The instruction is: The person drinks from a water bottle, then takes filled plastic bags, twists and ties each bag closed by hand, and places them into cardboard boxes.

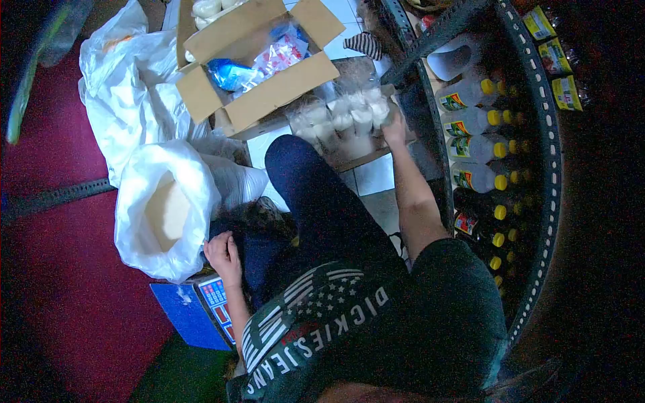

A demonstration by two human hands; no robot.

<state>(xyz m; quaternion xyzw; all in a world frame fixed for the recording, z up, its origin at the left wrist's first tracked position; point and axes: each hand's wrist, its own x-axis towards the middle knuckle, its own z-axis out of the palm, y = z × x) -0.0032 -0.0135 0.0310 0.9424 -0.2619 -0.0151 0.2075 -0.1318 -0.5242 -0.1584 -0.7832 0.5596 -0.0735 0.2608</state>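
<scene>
My right hand (395, 129) reaches into a low cardboard box (366, 153) and grips a small clear plastic bag of white contents (378, 107) at its right end. Several similar filled bags (342, 119) stand packed beside it. My left hand (224, 255) rests at the rim of a large white plastic sack (127, 221), fingers loosely bent and apart, with no object visible in them. Inside the open sack is a pale, fine-looking filling (168, 211); its exact kind cannot be told.
A blue digital scale (216, 302) sits below the sack. An open carton (269, 101) holds blue and pink plastic packaging (279, 57). Bottles with yellow caps (470, 148) line a metal rack (554, 168) on the right. Another white sack (124, 87) stands upper left.
</scene>
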